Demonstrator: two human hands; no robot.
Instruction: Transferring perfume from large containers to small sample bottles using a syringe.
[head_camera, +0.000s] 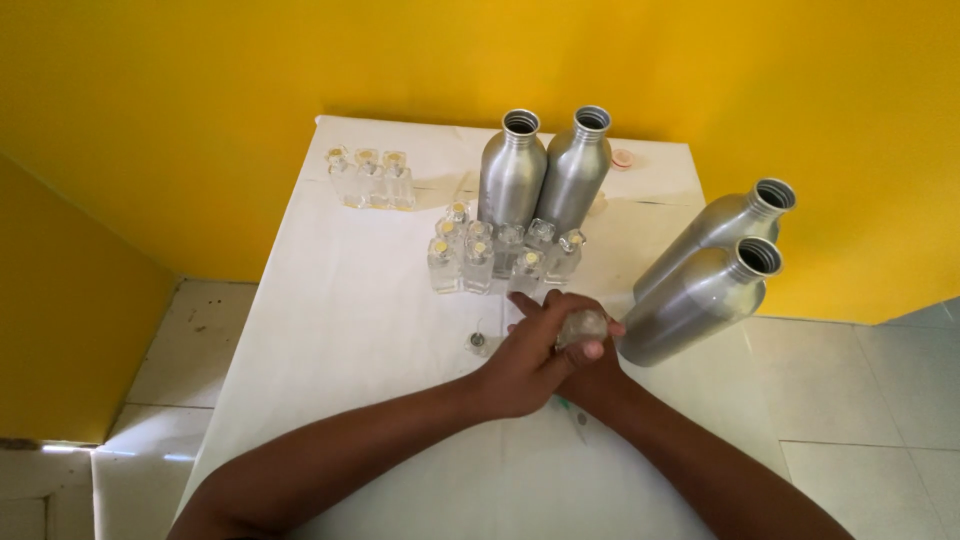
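While both hands, left hand (525, 365) over right hand (590, 372), clasp the small glass bottle (581, 327) near the tabletop's (340, 330) middle, a steady, upright grip away from the tall aluminium bottles (690, 290) seems wise.

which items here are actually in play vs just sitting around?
In play:
- small glass bottle, gripped between both hands
- left hand, on top
- right hand, beneath

Sitting around:
- cluster of small glass bottles
- three small bottles at the far left
- four open aluminium bottles
- small cap-like piece on the white table
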